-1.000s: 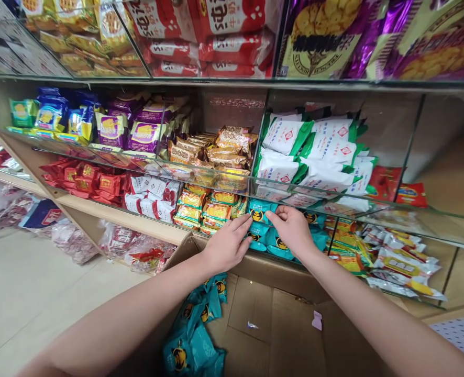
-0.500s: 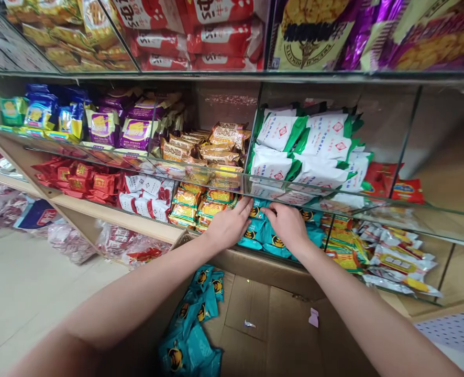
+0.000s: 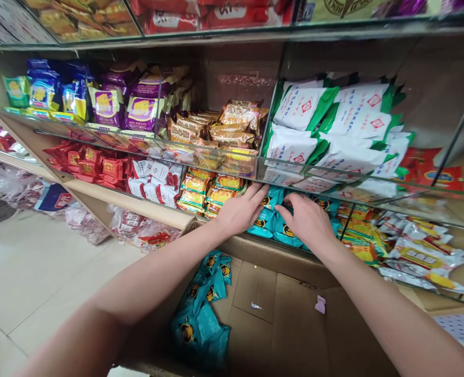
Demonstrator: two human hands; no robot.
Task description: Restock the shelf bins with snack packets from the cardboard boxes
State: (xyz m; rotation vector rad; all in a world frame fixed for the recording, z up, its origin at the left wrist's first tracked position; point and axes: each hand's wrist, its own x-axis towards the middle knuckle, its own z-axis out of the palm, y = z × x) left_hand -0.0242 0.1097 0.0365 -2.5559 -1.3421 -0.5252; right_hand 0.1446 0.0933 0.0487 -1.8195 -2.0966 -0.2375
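Teal snack packets (image 3: 260,224) fill a compartment of the low shelf, under the glass shelf above. My left hand (image 3: 242,210) lies along the left side of these packets, its fingers stretched out flat and pointing into the compartment. On their right, my right hand (image 3: 308,217) rests over the packets with thumb and fingers apart; some of its fingertips are hidden behind the hand. More teal packets (image 3: 200,319) lie in a heap on the left side of an open cardboard box (image 3: 295,314) beneath my forearms.
Yellow-green packets (image 3: 195,191) sit left of the teal ones, yellow packets (image 3: 360,235) right of them. A glass shelf edge (image 3: 232,167) runs just above my hands and bears white-and-green packets (image 3: 302,107). Tiled floor (image 3: 51,262) lies at the left.
The view has shifted, so the shelves sit higher and farther right. My right hand has opened its thumb and fingers a little; my left hand stays at the same packets.
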